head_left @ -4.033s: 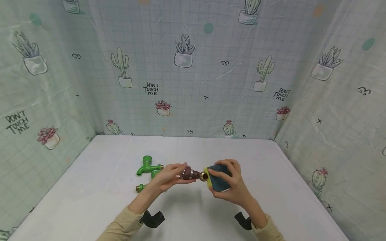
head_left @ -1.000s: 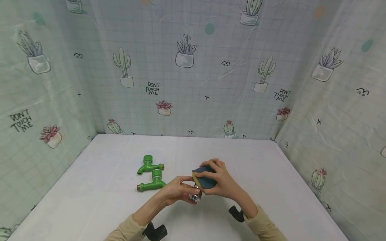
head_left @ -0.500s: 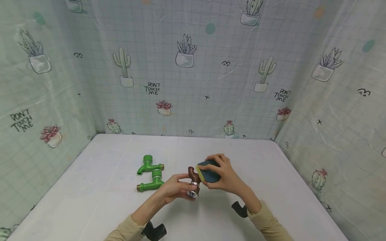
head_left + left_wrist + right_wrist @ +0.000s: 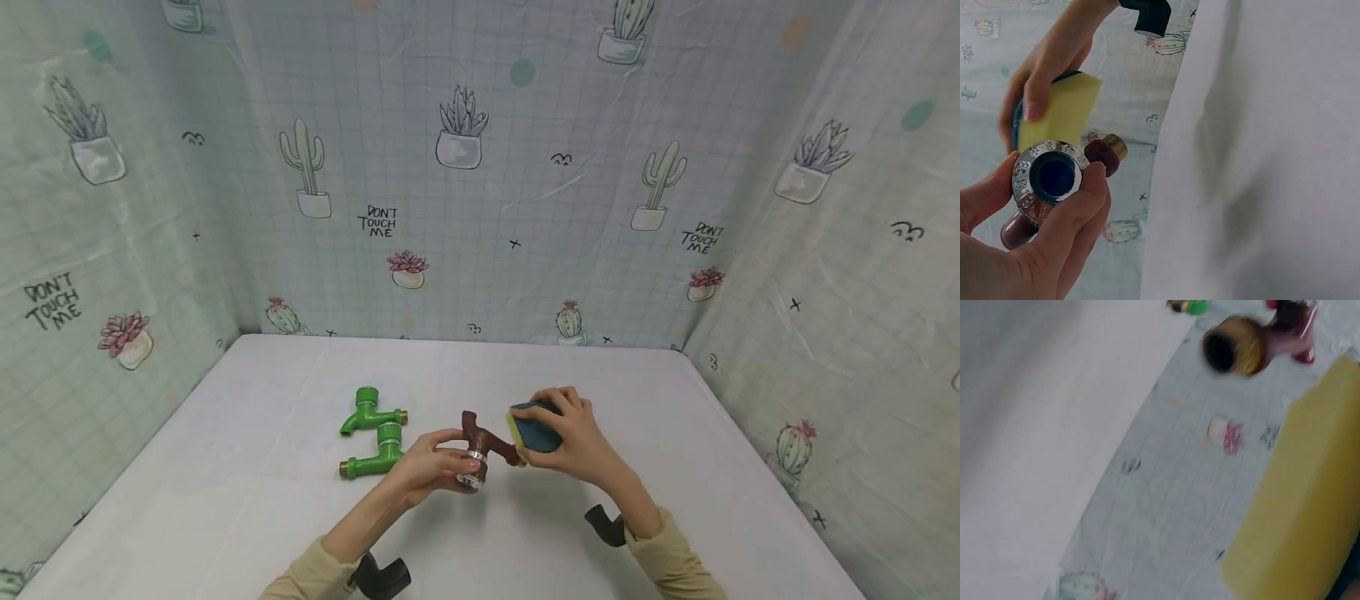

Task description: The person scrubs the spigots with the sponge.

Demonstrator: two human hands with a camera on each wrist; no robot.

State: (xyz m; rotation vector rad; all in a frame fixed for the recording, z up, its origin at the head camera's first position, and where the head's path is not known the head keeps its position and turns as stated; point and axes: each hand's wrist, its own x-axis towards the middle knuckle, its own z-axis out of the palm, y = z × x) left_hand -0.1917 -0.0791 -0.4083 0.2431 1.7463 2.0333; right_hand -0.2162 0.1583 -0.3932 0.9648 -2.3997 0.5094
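My left hand (image 4: pixel 431 468) grips a brown faucet (image 4: pixel 495 446) by its chrome-ringed handle end, above the table. The faucet's spout points up and away, and its brass threaded end (image 4: pixel 1116 147) points right. In the left wrist view the chrome ring (image 4: pixel 1047 178) faces the camera between thumb and fingers. My right hand (image 4: pixel 573 437) holds a sponge (image 4: pixel 538 427) with a dark blue-green face and a yellow side, close by the threaded end. The sponge's yellow face (image 4: pixel 1300 500) fills the right of the right wrist view, apart from the blurred brass end there.
Two green faucets lie on the white table (image 4: pixel 285 500) left of my hands: one farther back (image 4: pixel 367 412), one nearer (image 4: pixel 378 454). Black curved pieces (image 4: pixel 381 577) are at both wrists. A cactus-print cloth (image 4: pixel 480 208) walls the back and sides.
The left hand has turned the brown faucet from lying sideways to spout up, its threaded end now swung right. The sponge covered it a second ago and has since drawn back to the right.
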